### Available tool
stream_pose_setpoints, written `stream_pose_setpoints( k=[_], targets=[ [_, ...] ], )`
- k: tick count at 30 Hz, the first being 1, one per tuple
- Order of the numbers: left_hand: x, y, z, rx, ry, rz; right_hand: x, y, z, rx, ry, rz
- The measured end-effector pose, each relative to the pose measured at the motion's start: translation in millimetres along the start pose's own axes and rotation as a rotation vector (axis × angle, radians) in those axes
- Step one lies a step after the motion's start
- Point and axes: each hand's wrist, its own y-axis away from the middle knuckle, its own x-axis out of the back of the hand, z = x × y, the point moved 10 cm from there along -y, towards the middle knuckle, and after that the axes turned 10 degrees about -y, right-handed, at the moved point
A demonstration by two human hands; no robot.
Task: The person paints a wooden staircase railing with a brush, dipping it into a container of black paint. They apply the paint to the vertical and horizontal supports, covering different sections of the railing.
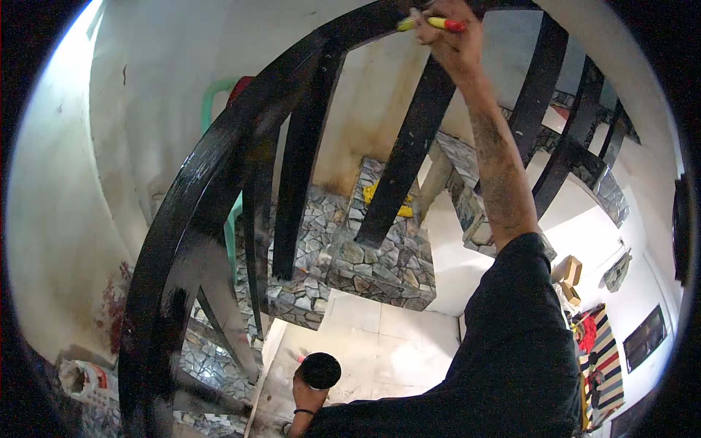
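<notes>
My right hand [449, 36] is raised at the top, its fingers closed around a brush with a yellow and red handle [442, 24]. The hand is beside the black stair railing [292, 66], and the brush's bristles are hard to make out. Low in the view, my left hand [308, 394] holds a round container [320, 371] with a black inside, seen from above. Parts of the railing's curved handrail look glossy. Black balusters [307, 160] come down from it to the stone-patterned steps.
Stone-patterned steps [380, 270] lie below the railing. A yellow item [404, 211] rests on one step. A green chair [212, 95] is behind the rail. A white container [91, 379] stands at lower left. Cardboard boxes [572, 271] and striped cloth [606, 358] are at right.
</notes>
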Motion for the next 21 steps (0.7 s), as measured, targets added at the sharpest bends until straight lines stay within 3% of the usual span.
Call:
stream_pose_setpoints(
  k=[2,4,5,6,7,9,12,13,15,21],
  targets=[
    [-7,1,-12,0.021,-0.009,-0.005,-14,9,-2,0.118,0.014,-0.056],
    [-9,1,-2,-0.08,-0.103,-0.046,-1,19,28,-0.213,0.432,-0.02],
    [-38,1,-35,-0.236,-0.236,-0.038,-25,9,-3,0.116,0.806,-0.199],
    [-39,2,-49,-0.01,0.081,-0.076,-15,4,-13,0.104,0.821,-0.161],
    [-38,4,-52,0.047,0.152,-0.073,-6,1,-21,0.092,0.831,-0.124],
    [-35,3,-44,0.018,0.087,-0.077,18,-3,-31,0.072,0.88,-0.04],
    [-26,-2,-30,-0.025,0.016,-0.091,63,12,-27,-0.105,0.516,0.201],
    [-26,-3,-26,-0.027,0.011,-0.1,47,16,-41,-0.152,0.198,0.164],
    [-24,-5,-24,-0.012,0.005,-0.113,43,27,-54,-0.148,0.46,0.091],
    [-16,-7,-20,0.049,0.013,-0.162,-36,42,-74,-0.371,0.552,-0.41]
  ],
)
